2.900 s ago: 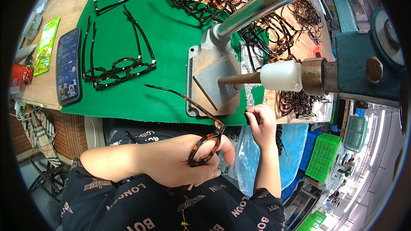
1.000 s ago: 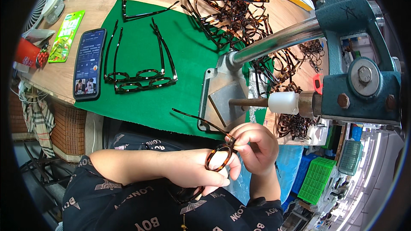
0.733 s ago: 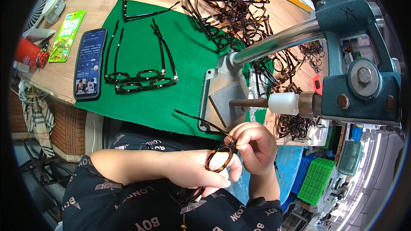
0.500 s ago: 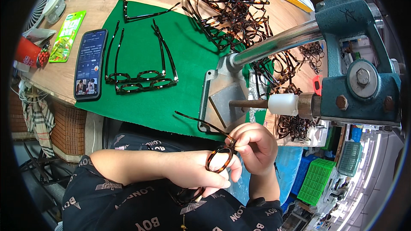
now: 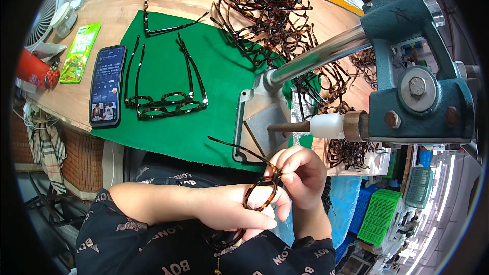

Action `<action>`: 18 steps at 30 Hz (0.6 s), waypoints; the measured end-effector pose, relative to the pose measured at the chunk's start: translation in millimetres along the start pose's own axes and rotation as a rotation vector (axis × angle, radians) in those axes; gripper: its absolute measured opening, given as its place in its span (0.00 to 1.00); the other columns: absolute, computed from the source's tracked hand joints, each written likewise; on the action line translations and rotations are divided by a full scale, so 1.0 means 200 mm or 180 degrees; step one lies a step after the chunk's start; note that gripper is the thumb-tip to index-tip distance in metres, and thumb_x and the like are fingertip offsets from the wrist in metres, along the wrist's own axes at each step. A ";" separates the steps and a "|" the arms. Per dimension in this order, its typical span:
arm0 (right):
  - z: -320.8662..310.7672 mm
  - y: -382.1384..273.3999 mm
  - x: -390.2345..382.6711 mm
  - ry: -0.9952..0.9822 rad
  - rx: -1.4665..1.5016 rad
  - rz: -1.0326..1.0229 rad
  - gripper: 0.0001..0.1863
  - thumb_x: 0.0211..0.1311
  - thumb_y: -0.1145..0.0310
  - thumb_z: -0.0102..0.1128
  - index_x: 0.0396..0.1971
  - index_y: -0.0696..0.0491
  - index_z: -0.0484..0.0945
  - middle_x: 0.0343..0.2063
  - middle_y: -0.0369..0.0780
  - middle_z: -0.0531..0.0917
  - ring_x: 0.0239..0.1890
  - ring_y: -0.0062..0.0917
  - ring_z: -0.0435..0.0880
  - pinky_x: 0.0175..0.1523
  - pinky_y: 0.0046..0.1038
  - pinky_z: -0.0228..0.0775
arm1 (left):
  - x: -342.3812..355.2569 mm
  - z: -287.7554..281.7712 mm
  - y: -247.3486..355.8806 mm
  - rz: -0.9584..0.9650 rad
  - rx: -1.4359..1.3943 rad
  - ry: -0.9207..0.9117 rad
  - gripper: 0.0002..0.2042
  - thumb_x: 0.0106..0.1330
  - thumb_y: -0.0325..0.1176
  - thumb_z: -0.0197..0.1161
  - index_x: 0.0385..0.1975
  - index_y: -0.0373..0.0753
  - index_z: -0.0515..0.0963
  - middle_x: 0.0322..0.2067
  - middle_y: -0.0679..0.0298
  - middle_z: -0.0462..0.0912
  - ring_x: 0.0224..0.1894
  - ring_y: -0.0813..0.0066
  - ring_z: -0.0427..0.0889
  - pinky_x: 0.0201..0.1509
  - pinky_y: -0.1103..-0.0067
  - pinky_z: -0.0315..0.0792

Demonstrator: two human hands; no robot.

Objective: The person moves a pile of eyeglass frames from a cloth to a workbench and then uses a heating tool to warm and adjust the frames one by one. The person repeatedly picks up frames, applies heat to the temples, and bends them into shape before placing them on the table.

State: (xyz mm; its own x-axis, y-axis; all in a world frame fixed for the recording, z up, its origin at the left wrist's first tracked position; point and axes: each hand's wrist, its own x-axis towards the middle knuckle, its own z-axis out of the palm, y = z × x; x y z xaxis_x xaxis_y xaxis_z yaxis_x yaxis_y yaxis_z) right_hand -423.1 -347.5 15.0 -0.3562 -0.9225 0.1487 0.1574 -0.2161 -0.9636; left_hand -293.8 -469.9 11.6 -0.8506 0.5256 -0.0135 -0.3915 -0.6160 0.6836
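Note:
Both hands are on a tortoiseshell eyeglass frame (image 5: 260,180) close in front of my torso. My left hand (image 5: 239,208) is closed around it near the bridge, with one round rim standing above the fingers and the other rim below them. At the hinge corner, the thumb and fingers of my right hand (image 5: 305,175) pinch the frame. One temple (image 5: 237,146) sticks out to the upper left over the edge of the green mat. The other temple is hidden. Whether my right fingers also hold something small cannot be made out.
A press with a metal base (image 5: 254,122) and blue-green head (image 5: 423,117) stands right of the mat (image 5: 168,135). Several frames (image 5: 168,107) lie on the mat near a phone (image 5: 107,86); a tangled pile of frames (image 5: 270,15) is behind. Green crate (image 5: 379,216) at right.
The whole view has shifted slightly, with the mat and pile a little lower and the press a little further left. Both hands keep the same grip on the eyeglass frame.

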 end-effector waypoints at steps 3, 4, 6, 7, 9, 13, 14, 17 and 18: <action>0.02 -0.01 -0.01 0.0106 -0.0082 -0.0038 0.07 0.52 0.85 0.52 0.32 0.60 0.71 0.31 0.42 0.73 0.35 0.26 0.75 0.42 0.25 0.68 | 0.00 0.00 0.01 -0.0028 -0.0054 0.0033 0.11 0.61 0.30 0.51 0.41 0.33 0.64 0.15 0.70 0.73 0.16 0.88 0.68 0.18 0.89 0.58; 0.02 -0.01 -0.01 0.0116 -0.0138 -0.0019 0.07 0.52 0.85 0.52 0.32 0.60 0.71 0.31 0.42 0.73 0.36 0.26 0.75 0.43 0.24 0.68 | 0.00 0.01 0.01 -0.0039 -0.0082 0.0046 0.11 0.62 0.30 0.51 0.41 0.33 0.64 0.15 0.70 0.73 0.16 0.88 0.68 0.18 0.89 0.57; 0.01 -0.01 -0.02 0.0136 -0.0250 0.0023 0.07 0.52 0.84 0.52 0.32 0.60 0.70 0.32 0.41 0.73 0.37 0.25 0.74 0.43 0.23 0.67 | 0.01 0.01 0.00 -0.0054 -0.0135 0.0035 0.11 0.62 0.30 0.51 0.41 0.33 0.64 0.15 0.70 0.73 0.16 0.88 0.68 0.18 0.90 0.57; 0.01 -0.01 -0.02 0.0137 -0.0217 0.0063 0.07 0.53 0.84 0.52 0.32 0.60 0.70 0.32 0.41 0.73 0.37 0.24 0.74 0.43 0.23 0.67 | 0.01 0.01 0.00 -0.0061 -0.0164 0.0029 0.11 0.62 0.30 0.51 0.41 0.33 0.64 0.15 0.70 0.73 0.16 0.88 0.68 0.18 0.90 0.57; 0.01 -0.02 -0.02 0.0139 -0.0152 0.0144 0.07 0.53 0.84 0.52 0.33 0.59 0.70 0.33 0.41 0.74 0.37 0.23 0.74 0.44 0.22 0.66 | 0.01 0.01 0.00 -0.0044 -0.0137 0.0015 0.11 0.62 0.30 0.52 0.41 0.33 0.64 0.15 0.70 0.73 0.16 0.88 0.68 0.18 0.90 0.57; 0.01 -0.01 -0.03 0.0164 0.0023 0.0212 0.07 0.54 0.84 0.51 0.33 0.59 0.70 0.33 0.41 0.74 0.37 0.22 0.73 0.44 0.21 0.66 | 0.01 0.00 -0.01 -0.0074 -0.0065 -0.0010 0.12 0.62 0.30 0.52 0.42 0.33 0.64 0.15 0.69 0.73 0.17 0.88 0.68 0.18 0.90 0.57; 0.00 -0.01 -0.03 0.0150 0.0054 0.0217 0.07 0.54 0.84 0.51 0.33 0.59 0.70 0.33 0.41 0.74 0.37 0.22 0.73 0.44 0.21 0.66 | 0.01 0.00 -0.01 -0.0056 -0.0066 -0.0015 0.12 0.62 0.30 0.52 0.42 0.33 0.64 0.15 0.69 0.73 0.16 0.88 0.68 0.17 0.90 0.57; 0.01 -0.01 -0.02 0.0141 0.0104 0.0215 0.07 0.54 0.84 0.51 0.33 0.59 0.69 0.34 0.41 0.74 0.37 0.22 0.73 0.44 0.21 0.66 | 0.01 0.00 0.00 -0.0016 -0.0094 -0.0014 0.12 0.61 0.29 0.51 0.42 0.32 0.64 0.15 0.69 0.73 0.16 0.88 0.68 0.17 0.90 0.56; 0.01 -0.02 -0.02 0.0146 0.0111 0.0211 0.07 0.54 0.84 0.51 0.33 0.59 0.69 0.34 0.41 0.74 0.37 0.22 0.73 0.44 0.21 0.66 | 0.01 0.00 0.00 -0.0014 -0.0120 -0.0012 0.12 0.61 0.29 0.51 0.42 0.32 0.64 0.15 0.69 0.73 0.15 0.88 0.67 0.16 0.90 0.56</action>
State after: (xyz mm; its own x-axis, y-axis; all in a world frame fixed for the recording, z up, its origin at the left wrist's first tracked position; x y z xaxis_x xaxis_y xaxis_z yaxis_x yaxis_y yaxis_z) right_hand -420.4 -344.6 18.1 -0.3855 -0.9197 0.0738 0.2138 -0.1668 -0.9625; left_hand -294.4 -468.2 11.8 -0.8476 0.5305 -0.0136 -0.4082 -0.6354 0.6554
